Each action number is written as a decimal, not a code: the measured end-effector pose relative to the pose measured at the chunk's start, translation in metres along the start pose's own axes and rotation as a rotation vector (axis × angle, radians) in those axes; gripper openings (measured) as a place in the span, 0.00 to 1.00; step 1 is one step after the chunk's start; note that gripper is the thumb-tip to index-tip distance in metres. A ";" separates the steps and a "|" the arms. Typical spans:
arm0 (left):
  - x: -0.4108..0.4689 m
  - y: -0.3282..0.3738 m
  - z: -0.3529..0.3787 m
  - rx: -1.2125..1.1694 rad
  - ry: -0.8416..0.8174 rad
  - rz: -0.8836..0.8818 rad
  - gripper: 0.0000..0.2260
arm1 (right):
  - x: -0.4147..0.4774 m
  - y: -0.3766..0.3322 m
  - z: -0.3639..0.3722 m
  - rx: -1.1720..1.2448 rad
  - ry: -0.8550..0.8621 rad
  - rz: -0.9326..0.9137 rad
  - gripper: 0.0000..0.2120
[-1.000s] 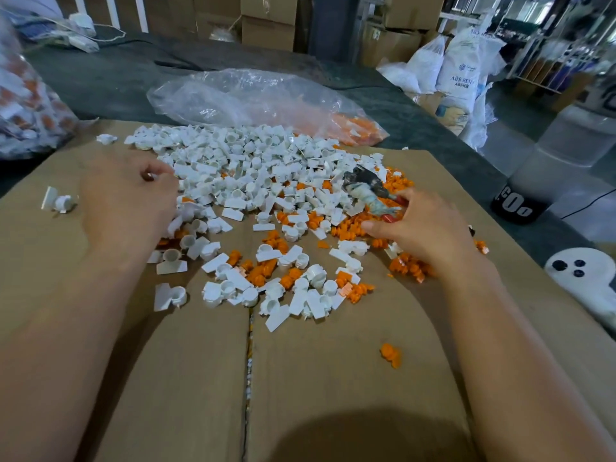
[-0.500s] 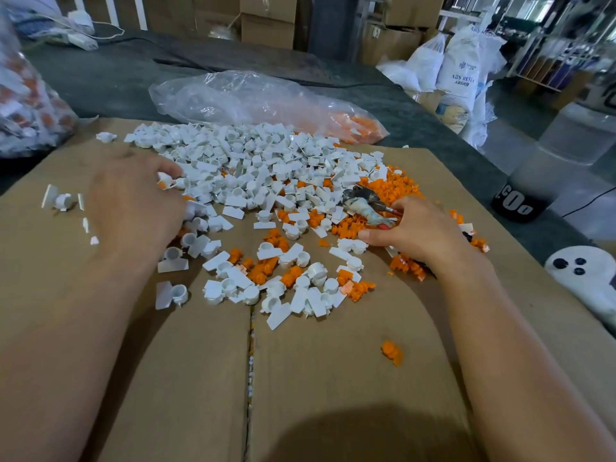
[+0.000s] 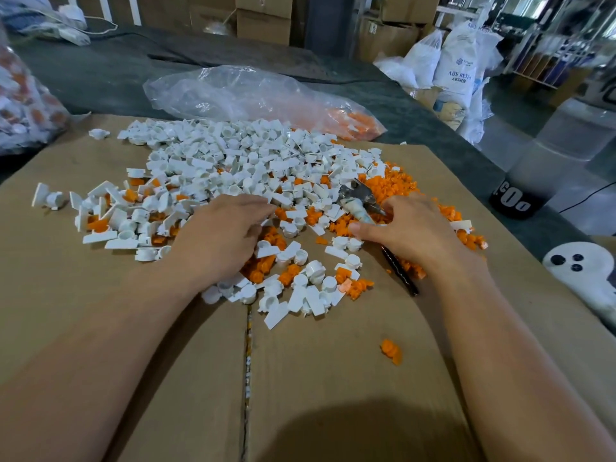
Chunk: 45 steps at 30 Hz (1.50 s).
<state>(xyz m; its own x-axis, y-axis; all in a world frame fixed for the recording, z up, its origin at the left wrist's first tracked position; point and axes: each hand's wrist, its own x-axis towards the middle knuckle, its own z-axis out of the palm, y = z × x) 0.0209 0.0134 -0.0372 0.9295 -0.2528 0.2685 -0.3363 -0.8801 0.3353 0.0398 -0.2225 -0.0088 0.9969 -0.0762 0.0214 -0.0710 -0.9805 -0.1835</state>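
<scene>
Looking down from the head view, the person works over a flattened cardboard sheet [image 3: 333, 378] that covers part of the dark worktop [image 3: 100, 71]. A broad heap of small white plastic parts [image 3: 233, 161] spreads across the far half of the cardboard. Orange plastic pieces [image 3: 393, 183] lie mixed into it, thickest on the right and under both hands.

The left hand [image 3: 220, 235] lies palm down on the near edge of the heap. Its fingers are loose and nearly straight, touching white and orange bits, and it grips nothing that can be seen.

The right hand [image 3: 410, 228] is curled round a pair of pliers [image 3: 358, 198]. The metal head and a tape-wrapped handle stick out past the thumb toward the heap. A black handle shows from under the heel of the hand, lying on the cardboard. The pliers' head rests on the parts, near the left hand's fingertips but apart from them.

Nearer the person, 1 lone orange piece [image 3: 391, 351] sits on bare cardboard. Beyond the heap lies a crumpled clear plastic bag [image 3: 250, 91], with orange pieces in its right end. A 2nd bag [image 3: 23, 105] of white and orange parts stands at the far left. White sacks [image 3: 456, 61] stand at the right, and a white object with 3 black dots [image 3: 580, 265] sits just off the cardboard.
</scene>
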 end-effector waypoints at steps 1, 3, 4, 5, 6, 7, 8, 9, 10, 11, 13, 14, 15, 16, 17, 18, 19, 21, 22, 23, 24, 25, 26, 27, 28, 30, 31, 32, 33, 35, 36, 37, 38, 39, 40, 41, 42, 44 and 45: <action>0.000 0.000 0.001 0.026 -0.012 0.006 0.18 | -0.001 -0.001 -0.001 0.020 0.034 -0.007 0.34; 0.000 -0.001 0.003 0.053 0.003 -0.001 0.19 | -0.001 -0.002 -0.002 0.073 0.119 -0.028 0.31; 0.000 0.000 0.003 0.048 0.021 -0.014 0.19 | -0.002 -0.003 -0.003 0.102 0.160 -0.042 0.29; 0.000 0.000 0.002 0.042 0.039 -0.028 0.19 | -0.002 -0.004 -0.004 0.133 0.198 -0.058 0.27; 0.000 0.000 0.002 0.041 0.052 -0.045 0.18 | -0.003 -0.005 -0.005 0.162 0.232 -0.076 0.26; 0.000 0.001 0.001 0.044 0.055 -0.065 0.16 | -0.003 -0.006 -0.005 0.189 0.261 -0.095 0.24; 0.001 0.001 0.000 0.046 0.055 -0.086 0.15 | -0.004 -0.007 -0.005 0.214 0.286 -0.116 0.22; 0.001 0.001 -0.001 0.043 0.062 -0.101 0.13 | -0.004 -0.007 -0.005 0.240 0.305 -0.138 0.21; 0.001 0.002 -0.003 0.022 0.092 -0.108 0.12 | -0.005 -0.008 -0.005 0.265 0.320 -0.161 0.19; 0.000 0.003 -0.005 -0.028 0.152 -0.110 0.11 | -0.006 -0.010 -0.005 0.285 0.328 -0.181 0.17; -0.001 0.008 -0.013 -0.221 0.302 -0.149 0.09 | -0.008 -0.012 -0.006 0.311 0.325 -0.211 0.13; -0.002 0.011 -0.016 -0.358 0.341 -0.188 0.09 | -0.009 -0.014 -0.005 0.316 0.310 -0.226 0.11; -0.003 0.015 -0.020 -0.512 0.351 -0.223 0.09 | -0.009 -0.015 -0.004 0.313 0.288 -0.244 0.10; -0.005 0.019 -0.022 -0.662 0.340 -0.250 0.10 | -0.010 -0.017 -0.003 0.303 0.262 -0.262 0.09; -0.006 0.023 -0.023 -0.801 0.309 -0.278 0.12 | -0.011 -0.020 -0.001 0.289 0.236 -0.278 0.09; -0.008 0.027 -0.023 -0.927 0.257 -0.312 0.12 | -0.011 -0.022 0.001 0.264 0.210 -0.291 0.09; -0.009 0.029 -0.023 -1.029 0.194 -0.349 0.12 | -0.011 -0.024 0.003 0.220 0.185 -0.298 0.10; -0.010 0.034 -0.022 -1.153 0.100 -0.391 0.12 | -0.011 -0.029 0.009 0.090 0.131 -0.296 0.13; -0.011 0.036 -0.021 -1.195 0.072 -0.393 0.12 | -0.010 -0.030 0.010 0.035 0.107 -0.290 0.15; -0.011 0.038 -0.021 -1.232 0.054 -0.387 0.12 | -0.010 -0.031 0.012 0.003 0.094 -0.285 0.15; -0.011 0.038 -0.021 -1.263 0.045 -0.380 0.12 | -0.010 -0.032 0.012 -0.011 0.089 -0.282 0.15; -0.011 0.038 -0.021 -1.286 0.041 -0.378 0.11 | -0.010 -0.033 0.012 -0.012 0.088 -0.282 0.15; -0.012 0.038 -0.021 -1.304 0.039 -0.384 0.11 | -0.011 -0.034 0.013 -0.007 0.084 -0.280 0.14; -0.012 0.038 -0.022 -1.316 0.036 -0.393 0.11 | -0.012 -0.034 0.012 0.003 0.076 -0.279 0.13; -0.012 0.038 -0.022 -1.327 0.033 -0.399 0.11 | -0.013 -0.035 0.012 0.017 0.064 -0.277 0.12; -0.011 0.038 -0.022 -1.370 0.023 -0.400 0.13 | -0.015 -0.037 0.011 0.052 0.041 -0.272 0.10; -0.011 0.039 -0.023 -1.395 0.015 -0.393 0.14 | -0.015 -0.037 0.011 0.068 0.029 -0.266 0.10; -0.012 0.039 -0.023 -1.412 0.010 -0.381 0.15 | -0.015 -0.038 0.010 0.082 0.017 -0.259 0.10; -0.012 0.039 -0.023 -1.421 0.010 -0.367 0.15 | -0.015 -0.038 0.010 0.092 0.009 -0.254 0.10; -0.013 0.038 -0.022 -1.429 0.014 -0.350 0.17 | -0.015 -0.038 0.010 0.099 0.003 -0.246 0.09; -0.013 0.038 -0.022 -1.434 0.014 -0.349 0.16 | -0.015 -0.037 0.011 0.096 0.004 -0.246 0.09; -0.013 0.039 -0.022 -1.437 0.012 -0.352 0.16 | -0.015 -0.037 0.011 0.093 0.006 -0.249 0.08; -0.013 0.039 -0.022 -1.441 0.010 -0.360 0.17 | -0.015 -0.037 0.011 0.095 0.010 -0.254 0.08; -0.012 0.039 -0.022 -1.449 0.011 -0.371 0.18 | -0.015 -0.036 0.011 0.111 0.020 -0.260 0.08; -0.012 0.038 -0.022 -1.461 0.013 -0.384 0.19 | -0.015 -0.036 0.010 0.139 0.037 -0.264 0.08; -0.011 0.038 -0.022 -1.471 0.013 -0.394 0.19 | -0.015 -0.035 0.009 0.173 0.064 -0.266 0.10; -0.011 0.038 -0.022 -1.475 0.010 -0.399 0.18 | -0.015 -0.033 0.007 0.202 0.097 -0.268 0.11; -0.010 0.038 -0.021 -1.470 -0.001 -0.400 0.17 | -0.014 -0.029 0.004 0.237 0.157 -0.276 0.13; -0.010 0.038 -0.020 -1.463 -0.005 -0.400 0.17 | -0.014 -0.027 0.002 0.266 0.175 -0.274 0.12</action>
<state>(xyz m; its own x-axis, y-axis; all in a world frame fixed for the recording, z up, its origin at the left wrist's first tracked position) -0.0045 -0.0088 -0.0089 0.9928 -0.1056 -0.0566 0.0836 0.2721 0.9586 0.0282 -0.1943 -0.0057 0.9548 0.1291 0.2676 0.2309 -0.8893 -0.3948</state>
